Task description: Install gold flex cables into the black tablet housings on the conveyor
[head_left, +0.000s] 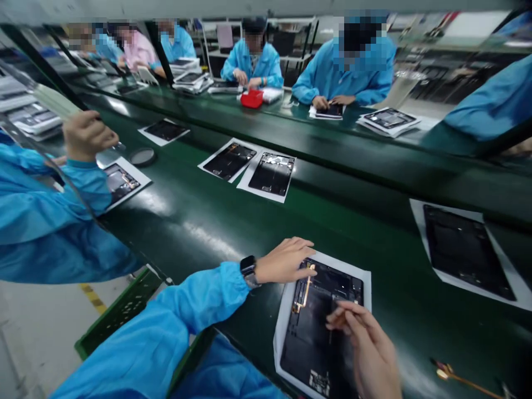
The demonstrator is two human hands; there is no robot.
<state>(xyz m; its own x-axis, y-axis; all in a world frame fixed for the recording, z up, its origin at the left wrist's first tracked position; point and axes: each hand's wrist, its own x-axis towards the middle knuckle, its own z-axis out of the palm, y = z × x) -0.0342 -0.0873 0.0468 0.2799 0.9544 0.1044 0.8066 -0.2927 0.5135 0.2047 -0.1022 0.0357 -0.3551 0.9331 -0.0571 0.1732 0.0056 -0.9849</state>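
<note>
In front of me a black tablet housing (316, 343) lies on a white sheet (285, 327) on the green bench. My left hand (285, 260), with a watch on the wrist, rests at the housing's upper left corner, fingers stretched out. Its thumb touches or hovers just over the top end of a copper-coloured flex cable (306, 293) inside the housing. Over the housing's right half is my right hand (372, 346), fingertips pinched together and slightly blurred. Whether anything small is between them I cannot make out.
Another flex cable (461, 379) lies at lower right. More housings on sheets lie along the bench, one at right (465, 249) and two ahead. A co-worker's blue sleeve (50, 216) is at left, above a green crate (120, 310). Other people sit opposite.
</note>
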